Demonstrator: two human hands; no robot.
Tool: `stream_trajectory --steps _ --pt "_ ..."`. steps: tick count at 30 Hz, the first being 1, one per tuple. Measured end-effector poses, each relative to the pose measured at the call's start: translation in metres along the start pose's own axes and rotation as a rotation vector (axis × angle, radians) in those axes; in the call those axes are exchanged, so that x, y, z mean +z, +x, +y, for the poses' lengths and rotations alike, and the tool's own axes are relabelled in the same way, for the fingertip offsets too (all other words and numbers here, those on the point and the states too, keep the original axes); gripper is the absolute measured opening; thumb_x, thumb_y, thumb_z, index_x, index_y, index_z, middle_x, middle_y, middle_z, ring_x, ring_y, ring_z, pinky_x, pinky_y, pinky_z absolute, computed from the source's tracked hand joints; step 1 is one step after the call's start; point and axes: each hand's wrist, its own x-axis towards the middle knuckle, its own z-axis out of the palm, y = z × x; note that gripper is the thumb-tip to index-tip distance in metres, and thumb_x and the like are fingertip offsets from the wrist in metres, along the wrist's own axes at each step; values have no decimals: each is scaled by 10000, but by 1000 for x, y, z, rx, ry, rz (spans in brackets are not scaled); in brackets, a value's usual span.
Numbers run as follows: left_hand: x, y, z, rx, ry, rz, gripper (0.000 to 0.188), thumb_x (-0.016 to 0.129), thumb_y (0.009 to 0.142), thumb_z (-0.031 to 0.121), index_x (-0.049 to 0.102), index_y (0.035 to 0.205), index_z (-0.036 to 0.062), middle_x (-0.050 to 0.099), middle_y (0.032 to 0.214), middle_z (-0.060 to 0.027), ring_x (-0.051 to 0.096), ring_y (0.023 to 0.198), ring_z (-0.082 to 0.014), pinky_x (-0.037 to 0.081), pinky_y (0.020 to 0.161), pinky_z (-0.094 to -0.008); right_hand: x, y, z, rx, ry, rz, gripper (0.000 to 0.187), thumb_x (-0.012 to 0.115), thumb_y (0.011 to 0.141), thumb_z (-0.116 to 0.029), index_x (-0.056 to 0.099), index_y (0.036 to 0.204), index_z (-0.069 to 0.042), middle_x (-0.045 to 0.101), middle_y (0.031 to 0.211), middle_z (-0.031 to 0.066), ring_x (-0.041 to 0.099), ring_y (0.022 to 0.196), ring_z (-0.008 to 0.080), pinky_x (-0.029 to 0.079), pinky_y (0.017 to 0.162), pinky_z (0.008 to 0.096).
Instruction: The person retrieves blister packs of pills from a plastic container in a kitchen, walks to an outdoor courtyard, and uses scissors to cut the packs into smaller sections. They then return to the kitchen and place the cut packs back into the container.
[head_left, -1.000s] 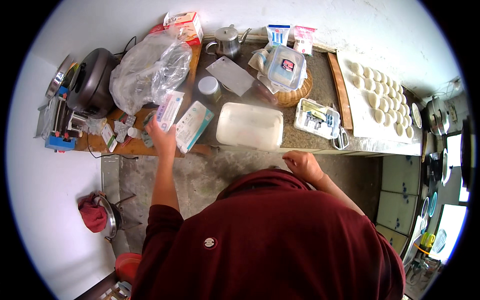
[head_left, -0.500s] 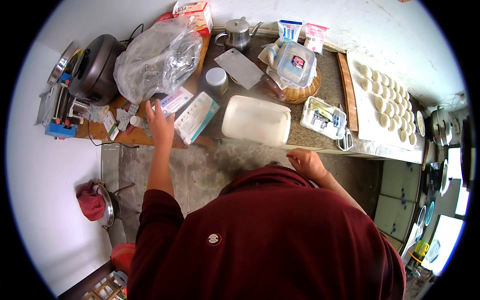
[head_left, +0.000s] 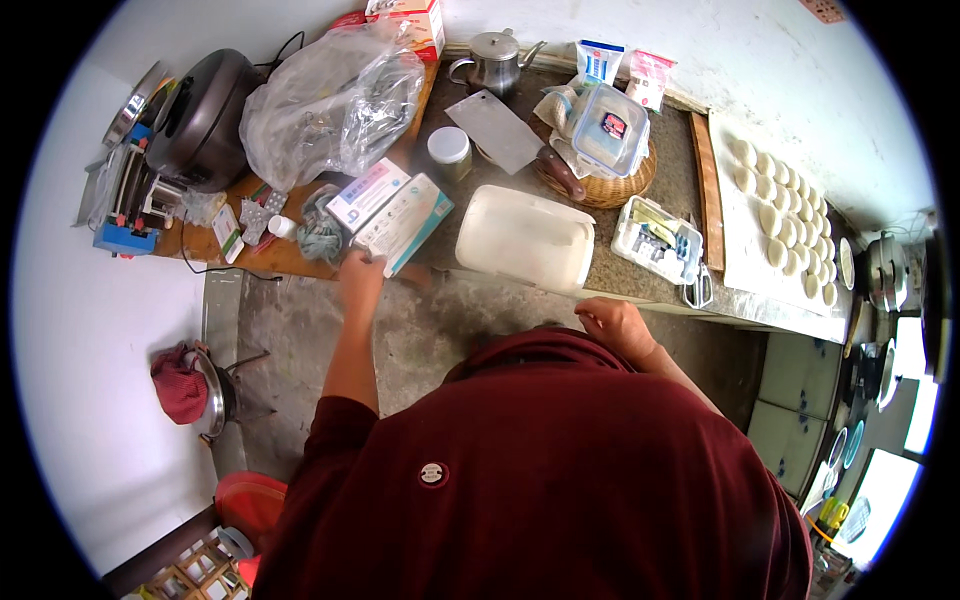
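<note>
My left hand (head_left: 361, 284) is at the near end of a flat white-and-teal box (head_left: 405, 228), its fingers bent closed against the box's edge. Beside it lies a white box with purple print (head_left: 368, 194), and left of that a crumpled grey-green bundle (head_left: 321, 232). My right hand (head_left: 618, 329) is held low in front of my body by the counter's edge, fingers curled in, with nothing visible in them. Nearest to it is a whitish plastic tub (head_left: 524, 238) without a lid; a clear box of small items (head_left: 655, 240) stands to the right.
Behind the tub are a cleaver (head_left: 500, 135), a lidded jar (head_left: 450, 152), a metal teapot (head_left: 494, 66) and a wicker basket (head_left: 625, 185). Rows of pale dough rounds (head_left: 790, 225) cover a board at right. A plastic bag (head_left: 325, 110) and dark cooker (head_left: 205, 120) fill the left.
My left hand has moved right and nearer to me, from the purple-printed box to the white-and-teal box's near end. The grey-green bundle now shows more. My right hand stays put; the view has shifted slightly.
</note>
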Motion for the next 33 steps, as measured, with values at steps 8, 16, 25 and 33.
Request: stream_trajectory --steps 8,16,25,33 --pt "0 3 15 -196 -593 -56 117 624 828 109 581 842 1 593 716 -48 608 646 -120 488 506 -244 -4 5 0 -27 -6 19 92 582 787 -129 632 838 -71 637 767 137 618 701 314 503 620 386" --pt "-44 -32 75 206 -562 74 67 601 841 57 555 812 17 567 709 -5 496 580 -41 395 515 -181 -14 25 -20 -85 102 11 92 593 784 -93 626 852 -40 634 766 146 620 702 317 507 629 377" --pt "-61 -103 162 537 -521 150 83 589 841 10 518 797 6 599 847 -27 468 675 -18 390 592 -171 -34 98 -110 -278 384 80 406 703 741 -155 548 1104 -61 576 1054 123 607 838 268 510 658 329" --pt "-43 -141 202 594 -742 -38 52 569 843 -20 520 849 -6 621 957 -90 529 749 -52 437 654 -180 -30 115 -144 -115 636 141 489 723 769 -240 468 1123 -18 579 937 120 593 787 226 500 671 313"
